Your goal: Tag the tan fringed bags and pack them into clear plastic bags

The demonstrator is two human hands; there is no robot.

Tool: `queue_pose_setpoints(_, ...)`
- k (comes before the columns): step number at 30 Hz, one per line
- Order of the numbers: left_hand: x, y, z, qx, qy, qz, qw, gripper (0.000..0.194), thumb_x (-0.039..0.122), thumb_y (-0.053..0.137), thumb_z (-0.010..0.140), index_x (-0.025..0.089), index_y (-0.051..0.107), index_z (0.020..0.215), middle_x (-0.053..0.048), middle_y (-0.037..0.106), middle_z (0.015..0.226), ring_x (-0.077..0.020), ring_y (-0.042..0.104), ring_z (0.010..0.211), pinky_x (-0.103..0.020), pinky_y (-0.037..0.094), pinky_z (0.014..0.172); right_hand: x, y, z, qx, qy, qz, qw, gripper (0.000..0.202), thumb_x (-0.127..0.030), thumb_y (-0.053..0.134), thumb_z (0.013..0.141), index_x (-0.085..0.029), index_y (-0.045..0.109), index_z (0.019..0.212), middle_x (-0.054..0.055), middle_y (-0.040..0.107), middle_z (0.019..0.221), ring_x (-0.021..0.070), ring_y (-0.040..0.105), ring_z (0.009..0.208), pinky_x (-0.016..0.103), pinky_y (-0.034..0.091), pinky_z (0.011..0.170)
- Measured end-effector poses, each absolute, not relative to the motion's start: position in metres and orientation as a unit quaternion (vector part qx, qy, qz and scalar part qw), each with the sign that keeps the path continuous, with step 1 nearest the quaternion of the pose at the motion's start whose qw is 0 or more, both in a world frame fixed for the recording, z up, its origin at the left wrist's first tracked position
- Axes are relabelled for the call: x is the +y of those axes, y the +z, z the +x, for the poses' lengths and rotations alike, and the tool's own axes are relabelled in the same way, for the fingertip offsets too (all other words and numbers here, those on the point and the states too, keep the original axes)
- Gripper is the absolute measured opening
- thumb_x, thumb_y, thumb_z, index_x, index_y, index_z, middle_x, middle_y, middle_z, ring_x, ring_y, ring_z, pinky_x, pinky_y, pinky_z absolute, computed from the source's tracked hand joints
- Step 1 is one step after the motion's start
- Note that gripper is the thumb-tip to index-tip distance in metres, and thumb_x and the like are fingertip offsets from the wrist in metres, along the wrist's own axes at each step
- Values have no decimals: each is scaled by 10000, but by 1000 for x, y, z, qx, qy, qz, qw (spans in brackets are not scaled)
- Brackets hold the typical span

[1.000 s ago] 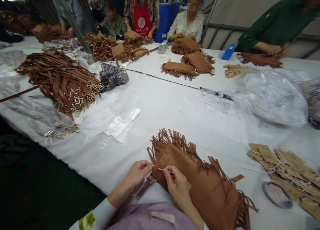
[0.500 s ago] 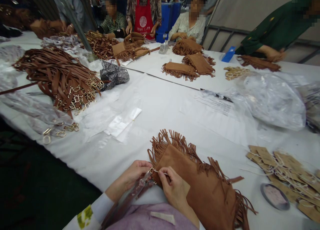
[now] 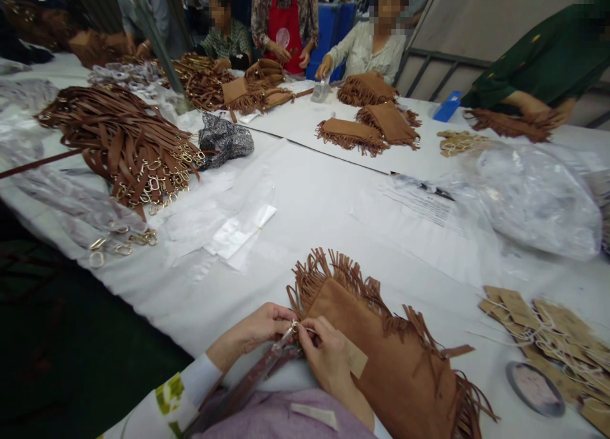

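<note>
A brown fringed suede bag (image 3: 395, 363) lies on the white-covered table, close in front of me. At its left corner, my left hand (image 3: 260, 330) pinches the gold metal clasp (image 3: 293, 325) of a brown strap wrapped in clear plastic (image 3: 260, 372). My right hand (image 3: 328, 350) is closed, thumb against fingers, on a thin white string at that clasp. A tan paper tag (image 3: 356, 359) shows from beneath the right hand, over the bag. The fingers partly hide the string and the clasp.
Tan tags with white strings (image 3: 553, 331) and a dark-rimmed round dish (image 3: 534, 388) lie to the right. Brown straps with gold clasps (image 3: 128, 147) are heaped at left. A large clear plastic bag (image 3: 538, 197) lies at right. Several co-workers sit or stand across the table.
Both hands stay at the clasp, the right fingers now closer against it. The view has shifted slightly. Across the table, a white-sleeved co-worker's hand has reached to a small clear container.
</note>
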State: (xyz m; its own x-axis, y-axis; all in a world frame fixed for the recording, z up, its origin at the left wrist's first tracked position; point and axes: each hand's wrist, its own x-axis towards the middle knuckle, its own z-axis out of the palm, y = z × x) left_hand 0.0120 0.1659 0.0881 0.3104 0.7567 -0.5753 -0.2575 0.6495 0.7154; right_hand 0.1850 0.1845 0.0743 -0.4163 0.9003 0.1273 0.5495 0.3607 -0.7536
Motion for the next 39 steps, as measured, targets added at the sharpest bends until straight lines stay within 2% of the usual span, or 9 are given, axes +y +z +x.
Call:
queue_pose_setpoints(7,170,92,9,502,340,265,750,303,352,762,623,114,659,779,4,599,665,-93,503,587,-220,368,589,203,93,189,-735,436,-481,196,205,-333,561,836,-215,721,787,31,722,728,179,649,638,264,463,597)
queue_pose_setpoints(13,160,88,9,528,372,281,710,497,450,673,752,181,521,1141,-9,570,846,-93,519,637,-226,389,606,199,99,203,-770,381,-473,195,251,-315,489,883,-226,676,741,22,694,729,173,628,681,265,423,600)
queue_pose_setpoints(16,152,86,15,531,381,361,665,570,348,695,737,246,457,1245,-29,536,1041,-86,524,678,-222,399,614,193,97,200,-737,414,-478,237,246,-332,490,888,-216,662,757,18,693,734,162,619,667,260,429,606)
queue_pose_setpoints(18,149,86,19,548,363,420,625,542,283,717,691,241,520,1194,-31,545,1078,-106,528,728,-237,420,661,190,96,195,-715,441,-477,257,242,-344,502,883,-208,662,763,14,687,714,156,610,645,255,435,605)
queue_pose_setpoints(21,150,85,22,576,361,491,545,205,321,655,750,185,643,903,-32,599,918,-152,535,794,-261,429,736,189,94,188,-700,466,-470,269,234,-342,520,875,-199,672,769,13,686,714,151,612,648,248,444,616)
queue_pose_setpoints(24,151,82,22,563,384,527,507,277,390,514,864,178,618,721,-47,594,839,-173,547,839,-268,422,786,191,92,186,-700,464,-467,275,259,-360,522,880,-195,695,781,23,683,728,152,614,660,247,451,620)
queue_pose_setpoints(33,152,74,39,650,382,488,439,414,484,328,927,209,435,637,13,458,644,-148,447,649,-271,340,631,188,85,186,-730,424,-455,282,270,-397,534,886,-226,741,858,26,687,710,147,622,633,241,470,600)
queue_pose_setpoints(36,150,73,42,683,387,406,469,448,523,326,912,199,484,647,24,461,580,-138,446,573,-270,337,582,186,83,188,-695,434,-492,295,270,-405,546,873,-205,720,819,35,705,746,155,623,647,242,473,601)
queue_pose_setpoints(39,143,70,38,684,369,359,518,333,494,504,832,172,589,835,26,542,616,-134,499,560,-251,361,551,185,79,195,-660,438,-532,299,272,-416,566,850,-190,698,777,16,653,649,141,564,570,234,425,527)
